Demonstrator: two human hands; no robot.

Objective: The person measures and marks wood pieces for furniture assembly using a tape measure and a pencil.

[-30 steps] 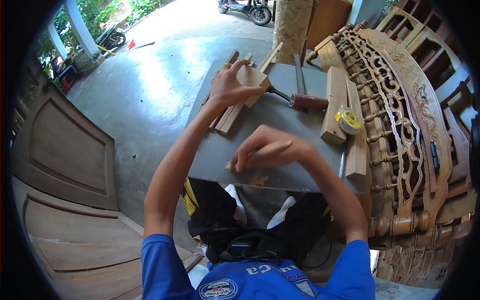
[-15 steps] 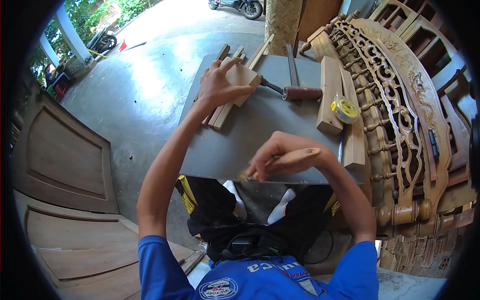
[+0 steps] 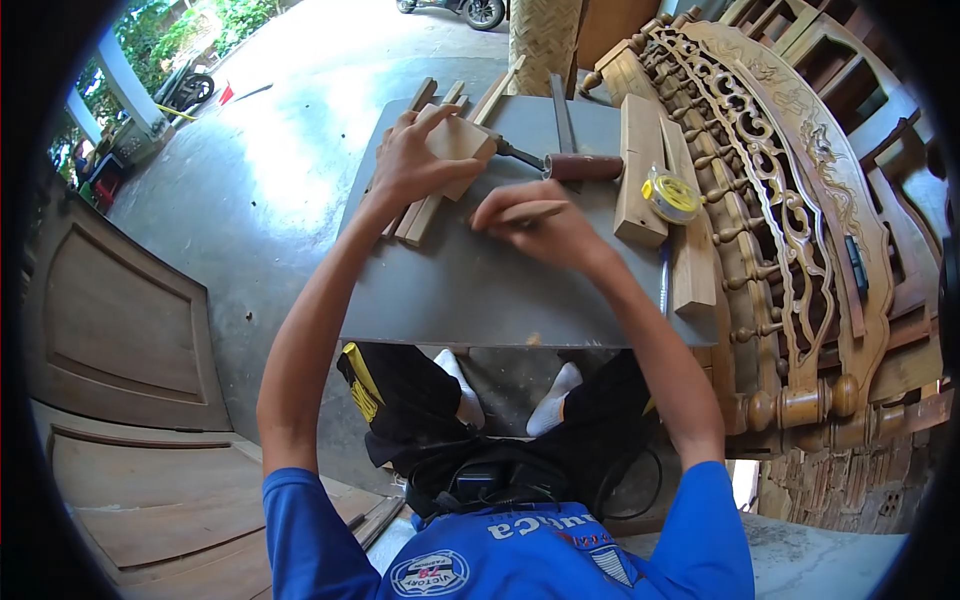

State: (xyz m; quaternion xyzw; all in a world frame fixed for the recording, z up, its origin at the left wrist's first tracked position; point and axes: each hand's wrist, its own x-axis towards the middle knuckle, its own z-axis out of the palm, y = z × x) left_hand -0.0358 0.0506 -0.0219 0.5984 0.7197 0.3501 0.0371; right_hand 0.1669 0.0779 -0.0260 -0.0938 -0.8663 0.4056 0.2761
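My left hand (image 3: 410, 165) grips a pale wooden block (image 3: 462, 142), thumb along its near side and fingers over its far edge. The block rests on several narrow wooden strips (image 3: 425, 222) on the grey tabletop (image 3: 450, 300). My right hand (image 3: 540, 228) is closed around the wooden handle of a brush (image 3: 535, 212), just to the near right of the block. Its bristle end is blurred and mostly hidden behind my fingers. Beyond this hand lies a clamp with a dark red handle (image 3: 585, 167) and a metal bar (image 3: 562, 115).
Thick wooden pieces (image 3: 640, 190) lie along the table's right side, with a yellow tape measure (image 3: 672, 197) on them. Carved wooden furniture (image 3: 770, 170) stands close on the right. Panelled wooden doors (image 3: 130, 320) are at the left. A motorbike (image 3: 480, 12) stands far back.
My right hand has moved the brush up from the table's near edge towards the block. My left hand stays on the block. The whole view has shifted slightly.
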